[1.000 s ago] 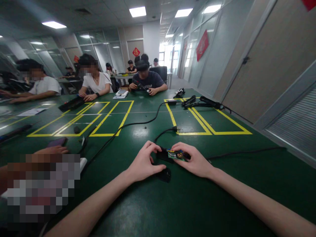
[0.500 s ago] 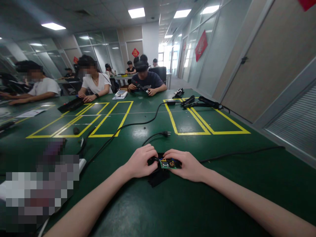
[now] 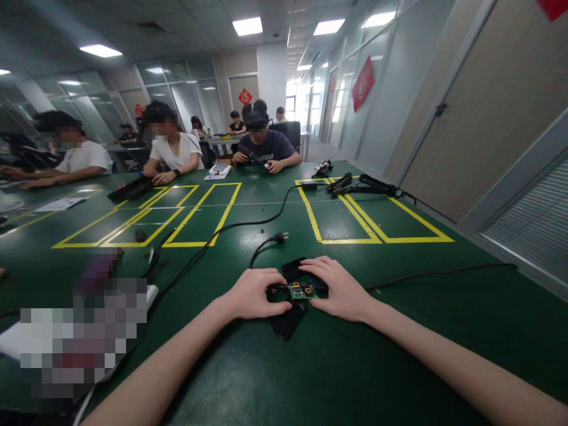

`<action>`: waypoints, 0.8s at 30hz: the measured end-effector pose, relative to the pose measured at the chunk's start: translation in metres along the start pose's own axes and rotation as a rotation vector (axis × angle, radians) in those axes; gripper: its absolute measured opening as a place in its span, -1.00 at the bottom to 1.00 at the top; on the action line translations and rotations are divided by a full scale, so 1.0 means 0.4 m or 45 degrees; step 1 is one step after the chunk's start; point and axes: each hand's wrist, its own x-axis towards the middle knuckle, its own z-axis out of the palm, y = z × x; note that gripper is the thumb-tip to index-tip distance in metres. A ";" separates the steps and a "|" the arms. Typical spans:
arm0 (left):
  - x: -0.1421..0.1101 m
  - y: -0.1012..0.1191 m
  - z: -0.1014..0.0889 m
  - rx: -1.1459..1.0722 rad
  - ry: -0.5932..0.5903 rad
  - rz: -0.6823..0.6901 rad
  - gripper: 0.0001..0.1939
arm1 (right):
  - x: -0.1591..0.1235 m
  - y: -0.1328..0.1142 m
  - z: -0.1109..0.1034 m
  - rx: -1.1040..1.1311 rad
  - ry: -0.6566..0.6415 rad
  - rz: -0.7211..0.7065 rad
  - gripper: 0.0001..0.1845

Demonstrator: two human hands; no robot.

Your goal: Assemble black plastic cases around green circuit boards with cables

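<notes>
A small green circuit board (image 3: 303, 291) with copper coils and other parts lies between my two hands. My left hand (image 3: 254, 294) curves around its left end, where a black cable meets the board, the thumb at the lower edge. On the other end, my right hand (image 3: 342, 291) grips the board, fingers arched over the top and thumb below. One black casing piece (image 3: 293, 269) sits just behind the board. Another black casing piece (image 3: 288, 324) lies in front of it, partly covered. The fingers' exact contact on the left is hard to see.
A black power plug (image 3: 278, 238) rests beyond my left hand. A long black cable (image 3: 239, 223) crosses the green table (image 3: 248, 367). Yellow tape rectangles (image 3: 350, 241) and black devices (image 3: 377, 184) are farther off. Co-workers sit across and at left. A blurred-out patch covers the lower left.
My hands have shifted slightly, and the left thumb has moved right toward the board. More of both casing pieces shows now. The power plug has moved left.
</notes>
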 end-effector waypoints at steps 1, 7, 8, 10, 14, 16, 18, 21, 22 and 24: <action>0.001 0.000 0.000 0.000 -0.002 -0.005 -0.69 | -0.001 0.002 0.001 -0.001 0.010 0.002 -0.38; 0.009 -0.008 0.002 -0.058 0.042 -0.041 -0.37 | 0.003 0.004 0.000 0.011 0.070 0.010 -0.62; 0.012 -0.010 0.004 -0.047 0.056 -0.039 -0.33 | 0.004 0.002 -0.001 0.011 0.074 0.008 -0.66; 0.017 -0.012 0.008 -0.007 0.086 -0.033 -0.28 | 0.007 -0.001 -0.004 0.011 0.073 0.005 -0.72; 0.024 -0.009 0.019 0.072 0.140 -0.030 -0.21 | 0.009 -0.002 -0.007 -0.010 0.062 0.001 -0.76; 0.024 -0.005 0.021 0.088 0.148 -0.022 -0.27 | 0.007 0.000 -0.005 -0.009 0.061 -0.009 -0.74; 0.021 -0.003 0.020 0.067 0.135 -0.019 -0.34 | 0.004 0.003 -0.004 0.007 0.066 -0.018 -0.71; 0.017 -0.005 0.016 0.009 0.099 -0.033 -0.23 | 0.000 0.007 -0.003 0.033 0.098 -0.013 -0.74; 0.017 -0.006 0.015 0.001 0.094 -0.036 -0.17 | 0.000 0.008 -0.003 0.038 0.108 -0.010 -0.76; 0.018 -0.005 0.014 0.012 0.091 -0.025 -0.11 | -0.001 0.008 -0.006 0.037 0.116 -0.016 -0.79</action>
